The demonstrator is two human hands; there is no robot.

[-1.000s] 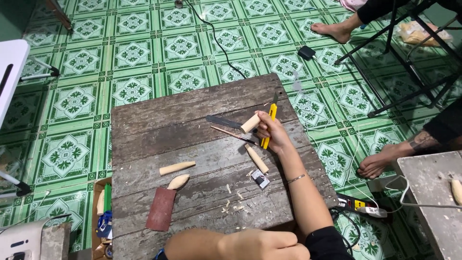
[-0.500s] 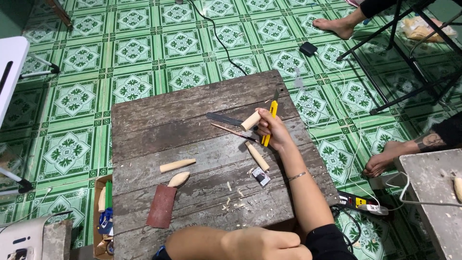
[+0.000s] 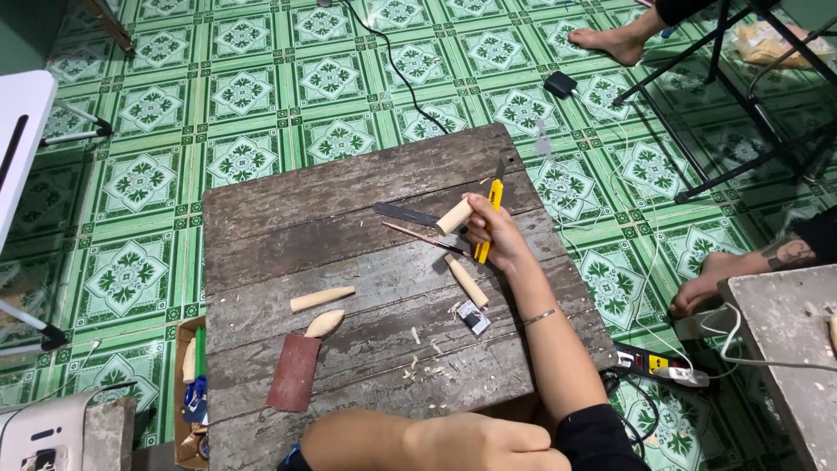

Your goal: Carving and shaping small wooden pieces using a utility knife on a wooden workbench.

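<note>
My right hand (image 3: 495, 234) is closed around a yellow utility knife (image 3: 493, 196), held upright with its blade out over the far right part of a worn wooden table (image 3: 349, 187). Just left of my fingers lies a knife with a dark blade and a pale wooden handle (image 3: 453, 216); whether they touch it is unclear. A thin stick (image 3: 418, 236) lies beside it. A carved wooden peg (image 3: 465, 279) rests below my hand. My left hand is out of sight; only a bent leg (image 3: 418, 440) shows at the near edge.
Two small carved wood pieces (image 3: 323, 298) (image 3: 324, 324), a reddish sandpaper sheet (image 3: 294, 372), a small black-and-white item (image 3: 473, 317) and shavings (image 3: 420, 362) lie on the table. Other people's bare feet (image 3: 610, 42) (image 3: 708, 283), cables and a power strip (image 3: 654, 362) are on the green tiled floor.
</note>
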